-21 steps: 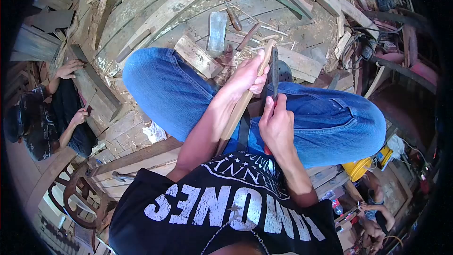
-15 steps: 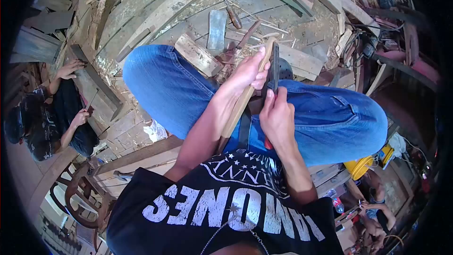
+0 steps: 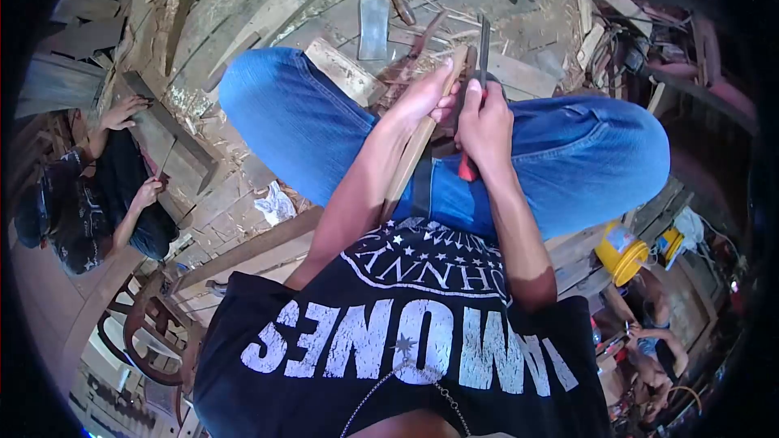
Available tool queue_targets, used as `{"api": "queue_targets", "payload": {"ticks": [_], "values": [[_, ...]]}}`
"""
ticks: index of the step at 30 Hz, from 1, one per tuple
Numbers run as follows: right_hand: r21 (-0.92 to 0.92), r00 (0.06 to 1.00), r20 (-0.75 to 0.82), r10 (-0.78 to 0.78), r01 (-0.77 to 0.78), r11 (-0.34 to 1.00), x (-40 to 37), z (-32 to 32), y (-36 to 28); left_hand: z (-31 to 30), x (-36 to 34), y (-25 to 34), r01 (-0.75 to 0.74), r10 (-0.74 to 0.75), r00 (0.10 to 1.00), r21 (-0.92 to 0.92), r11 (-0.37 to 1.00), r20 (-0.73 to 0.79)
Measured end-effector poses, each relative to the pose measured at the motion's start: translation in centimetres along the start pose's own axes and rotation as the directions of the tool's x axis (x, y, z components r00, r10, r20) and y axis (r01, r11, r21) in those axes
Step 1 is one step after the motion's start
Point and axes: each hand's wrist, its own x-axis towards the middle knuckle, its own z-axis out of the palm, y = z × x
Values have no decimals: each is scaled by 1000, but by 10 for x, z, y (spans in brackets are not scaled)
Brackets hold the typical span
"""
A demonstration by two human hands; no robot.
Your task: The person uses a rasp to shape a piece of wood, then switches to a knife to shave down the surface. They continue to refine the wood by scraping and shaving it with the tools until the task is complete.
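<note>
A long, narrow wooden strip (image 3: 411, 157) runs from my lap up past my left hand (image 3: 423, 101), whose fingers are wrapped round its upper part. Beside it, my right hand (image 3: 485, 126) grips a metal file (image 3: 484, 47) with a red handle (image 3: 466, 168). The file's dark blade points up and away from me, a little to the right of the strip's tip, with a small gap between them. The strip's lower end rests against my shirt, partly behind my left forearm.
Ahead on the floor lie a wood block (image 3: 345, 73), a flat grey piece (image 3: 374, 27), a wooden-handled tool (image 3: 399, 5) and shavings. A co-worker (image 3: 73, 203) sits at the left by a plank (image 3: 172, 134). Yellow buckets (image 3: 623, 255) and another person (image 3: 649, 341) are at the right.
The file has moved up and slightly right, away from the strip, with my right hand. My left hand still holds the strip. The whole view has shifted a little.
</note>
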Motion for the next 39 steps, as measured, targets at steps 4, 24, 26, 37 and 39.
{"api": "queue_targets", "payload": {"ticks": [4,24,26,37,39], "values": [[195,991,109,73,-94,976,-13,-2,11,16,-21,24,-35,31,996,-48,998,-80],[-131,960,166,-227,250,960,6,17,17,-15,-22,64,-211,262,949,262,942,-176],[-256,945,185,-268,310,916,13,22,17,-22,-13,66,-180,221,955,205,962,-198],[-430,894,444,54,160,889,36,34,-11,-57,35,53,126,255,825,604,787,-505],[-488,899,432,-72,300,820,42,52,6,-66,56,41,116,242,810,551,826,-534]]}}
